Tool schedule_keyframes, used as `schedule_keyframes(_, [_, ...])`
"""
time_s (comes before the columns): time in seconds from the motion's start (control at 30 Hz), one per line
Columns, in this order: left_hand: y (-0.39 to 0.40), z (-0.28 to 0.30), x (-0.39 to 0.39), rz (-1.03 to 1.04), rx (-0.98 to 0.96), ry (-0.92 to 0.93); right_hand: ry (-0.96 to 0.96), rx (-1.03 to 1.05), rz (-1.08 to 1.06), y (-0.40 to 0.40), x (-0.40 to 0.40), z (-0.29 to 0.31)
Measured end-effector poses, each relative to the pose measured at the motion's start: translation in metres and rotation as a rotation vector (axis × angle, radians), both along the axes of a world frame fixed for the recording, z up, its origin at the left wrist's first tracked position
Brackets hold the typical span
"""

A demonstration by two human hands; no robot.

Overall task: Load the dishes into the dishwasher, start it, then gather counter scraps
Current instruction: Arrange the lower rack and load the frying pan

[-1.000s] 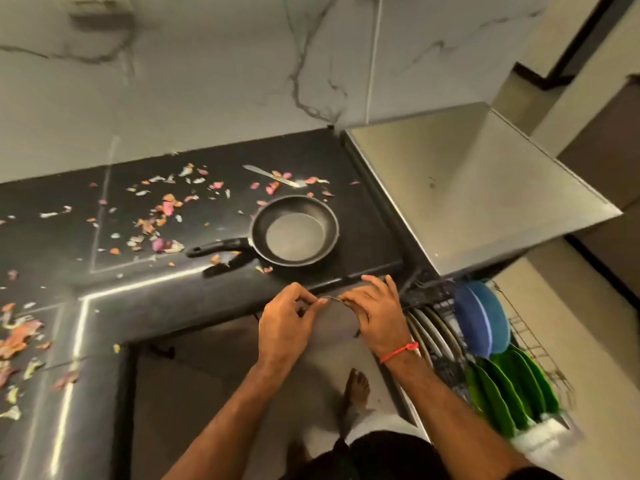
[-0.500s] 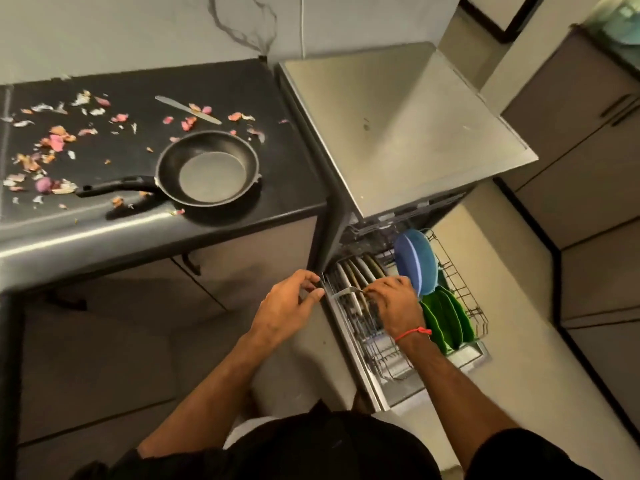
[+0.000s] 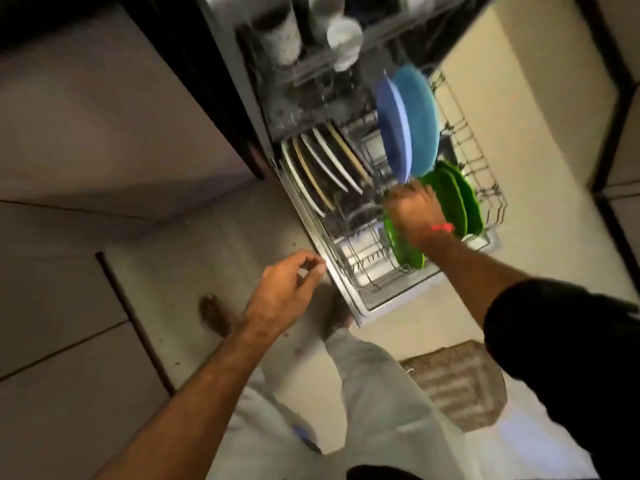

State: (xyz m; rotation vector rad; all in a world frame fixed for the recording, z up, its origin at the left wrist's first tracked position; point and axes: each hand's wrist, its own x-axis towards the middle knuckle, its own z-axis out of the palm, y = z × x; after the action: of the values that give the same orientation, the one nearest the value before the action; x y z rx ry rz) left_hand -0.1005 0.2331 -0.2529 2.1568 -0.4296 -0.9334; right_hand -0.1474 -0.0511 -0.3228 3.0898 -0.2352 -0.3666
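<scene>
Head view: since half a second ago my gaze has dropped off the counter, so the pan is gone and the pulled-out wire lower dishwasher rack [image 3: 485, 174] fills the frame. My right hand [image 3: 412, 213] has reached deeper, between the round blue plates [image 3: 412, 116] and green plates [image 3: 460, 199]; I cannot tell its grip. My left hand [image 3: 287, 292] hovers beside the rack edge, fingers loosely curled, holding nothing.
</scene>
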Motion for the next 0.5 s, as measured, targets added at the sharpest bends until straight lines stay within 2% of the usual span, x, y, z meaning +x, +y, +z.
schedule_keyframes(0.07, [-0.024, -0.038, -0.011, -0.009, -0.008, 0.025, -0.08, -0.02, 0.097, -0.018, 0.015, -0.044])
schedule_keyframes(0.13, [-0.038, -0.065, -0.022, -0.019, -0.017, 0.052, -0.074, -0.101, 0.199, -0.027, 0.023, -0.087])
schedule_keyframes(0.3, [-0.04, -0.115, -0.053, 0.042, -0.03, 0.137, 0.124, -0.233, 0.33, -0.041, 0.03, -0.169])
schedule_keyframes(0.4, [-0.031, -0.136, -0.069, 0.072, -0.016, 0.214, 0.032, -0.29, 0.43, -0.044, 0.026, -0.209])
schedule_keyframes(0.5, [-0.021, -0.153, -0.081, 0.07, 0.036, 0.257, -0.018, -0.251, 0.356, -0.049, 0.022, -0.231])
